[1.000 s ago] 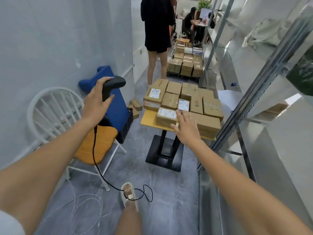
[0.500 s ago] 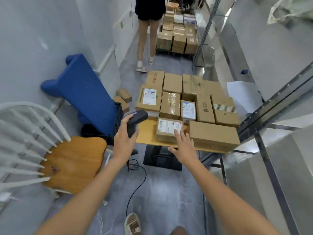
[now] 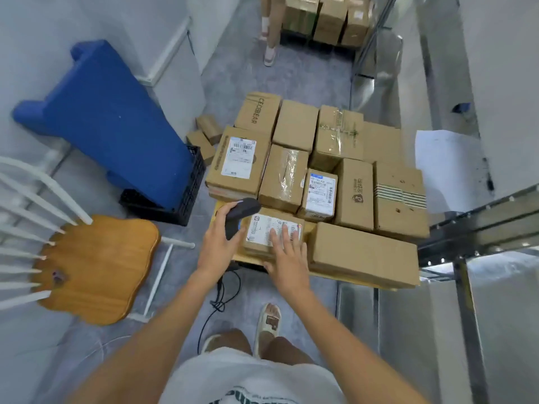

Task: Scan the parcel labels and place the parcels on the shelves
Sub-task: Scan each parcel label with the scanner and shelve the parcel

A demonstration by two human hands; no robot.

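A small cardboard parcel (image 3: 262,231) with a white label lies at the near edge of a yellow table (image 3: 217,207) packed with several parcels. My right hand (image 3: 287,256) rests flat on the parcel, its straight fingers over the label and barcode. My left hand (image 3: 217,246) grips a black corded barcode scanner (image 3: 240,211), whose head sits just left of the parcel's label. Two other labelled parcels lie further back, one (image 3: 239,161) at the left and one (image 3: 319,193) in the middle.
A white chair with a wooden seat (image 3: 96,266) stands at my left. Behind it a blue plastic piece (image 3: 110,121) leans on a black crate (image 3: 186,196). Metal shelving (image 3: 466,228) runs along the right. More boxes (image 3: 326,18) and a person's legs (image 3: 269,39) are down the aisle.
I have stepped closer to the table. My left hand brought the scanner down beside the near parcel, and my right hand slid onto its label.
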